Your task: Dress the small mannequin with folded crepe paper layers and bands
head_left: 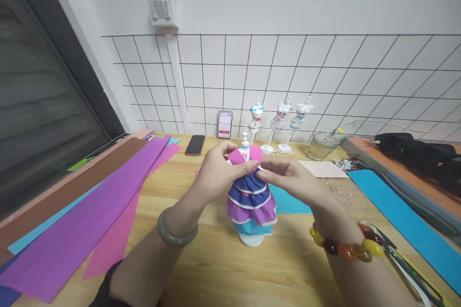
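A small white dress form (251, 240) stands upright on the wooden table, wearing a tiered skirt (251, 201) in dark blue, purple and light blue with white edging. A bright pink strip (256, 153) wraps around its upper part. My left hand (219, 168) is closed on the pink strip from the left, thumb across the front. From the right, my right hand (288, 175) pinches at the same strip near the waist, fingers bent; its fingertips partly hide the cloth there.
Long purple, brown and pink sheets (108, 201) lie at the left. Behind are a dark phone (195, 145), an upright phone (224, 125), three small dress forms (256, 117) and a glass jar (322, 146). Blue sheets (403, 216) and scissors (410, 268) lie at the right.
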A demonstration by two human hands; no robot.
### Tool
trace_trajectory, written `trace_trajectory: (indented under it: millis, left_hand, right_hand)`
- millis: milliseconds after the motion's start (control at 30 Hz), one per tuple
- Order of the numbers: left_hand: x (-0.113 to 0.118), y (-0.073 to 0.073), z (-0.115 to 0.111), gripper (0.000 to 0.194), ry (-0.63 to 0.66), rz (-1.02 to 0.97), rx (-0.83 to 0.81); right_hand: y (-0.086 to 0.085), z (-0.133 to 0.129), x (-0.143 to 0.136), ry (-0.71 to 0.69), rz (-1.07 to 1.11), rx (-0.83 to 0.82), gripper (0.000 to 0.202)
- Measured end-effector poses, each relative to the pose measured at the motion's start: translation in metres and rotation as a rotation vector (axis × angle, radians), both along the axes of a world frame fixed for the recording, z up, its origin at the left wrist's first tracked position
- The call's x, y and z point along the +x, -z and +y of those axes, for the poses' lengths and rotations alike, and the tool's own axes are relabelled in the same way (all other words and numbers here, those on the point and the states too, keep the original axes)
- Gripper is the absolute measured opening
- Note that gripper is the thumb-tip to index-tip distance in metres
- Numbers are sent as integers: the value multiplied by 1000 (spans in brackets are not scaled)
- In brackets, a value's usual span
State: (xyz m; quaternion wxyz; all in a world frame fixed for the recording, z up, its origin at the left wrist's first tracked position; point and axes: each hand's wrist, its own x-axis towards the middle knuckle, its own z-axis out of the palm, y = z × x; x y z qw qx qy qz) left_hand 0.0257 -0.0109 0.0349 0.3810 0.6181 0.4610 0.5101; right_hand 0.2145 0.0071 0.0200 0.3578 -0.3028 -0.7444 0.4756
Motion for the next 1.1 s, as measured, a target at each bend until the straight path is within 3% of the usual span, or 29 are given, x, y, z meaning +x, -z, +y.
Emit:
trace_trajectory:
  millis: [233, 433, 500, 667, 767, 900, 1033, 1100]
  left_hand:
    - [2, 2, -1, 45, -9, 35, 14]
    - [9, 0, -8, 45, 42, -19, 5]
    - [10, 1, -8, 54, 23, -14, 16]
    - [9, 5, -7, 97, -39, 67, 101]
    - [6, 10, 0, 101, 12, 35, 154]
    - [4, 15, 7, 78, 24, -9, 265]
    - [4, 12, 3, 34, 85, 142, 414]
    - [5, 10, 0, 21, 122, 204, 532]
  right_hand:
    - [-2, -3, -1, 19, -165, 84, 35]
    - [-8, -5, 4, -78, -87, 10, 45]
    - [-5, -5, 0, -71, -64, -37, 44]
    - [3, -5, -10, -60, 31, -169, 32]
    - [4, -1, -6, -14, 83, -193, 24]
    - [5, 7, 9, 81, 195, -193, 26]
    - [2, 10, 18, 68, 314, -237, 29]
    - [1, 9, 19, 40, 356, -246, 31]
